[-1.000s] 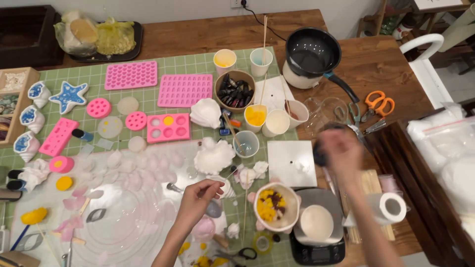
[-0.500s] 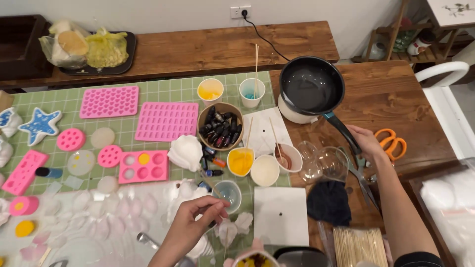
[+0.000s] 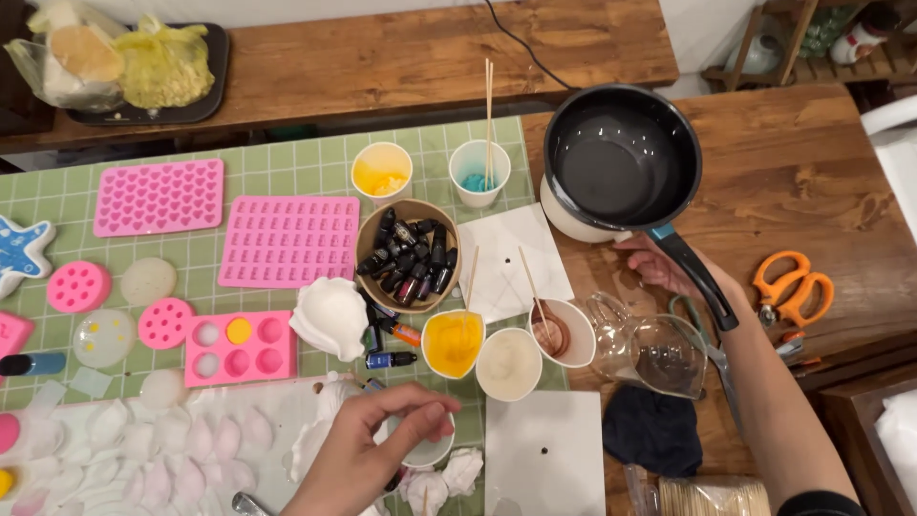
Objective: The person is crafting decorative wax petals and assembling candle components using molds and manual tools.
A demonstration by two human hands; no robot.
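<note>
While right hand (image 3: 669,270) curls under black saucepan (image 3: 621,158), left hand (image 3: 368,449) pinches small cup (image 3: 425,447).

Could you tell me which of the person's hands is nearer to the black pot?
The right hand. It reaches under the black pot, beside its handle, nearly touching. The left hand is far off at the bottom, fingers over a small white cup.

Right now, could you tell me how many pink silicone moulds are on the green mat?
At least 5: heart tray, rectangular tray, six-cavity tray, and round ones and. Pink bits at the left edge may be more, cut off.
</note>
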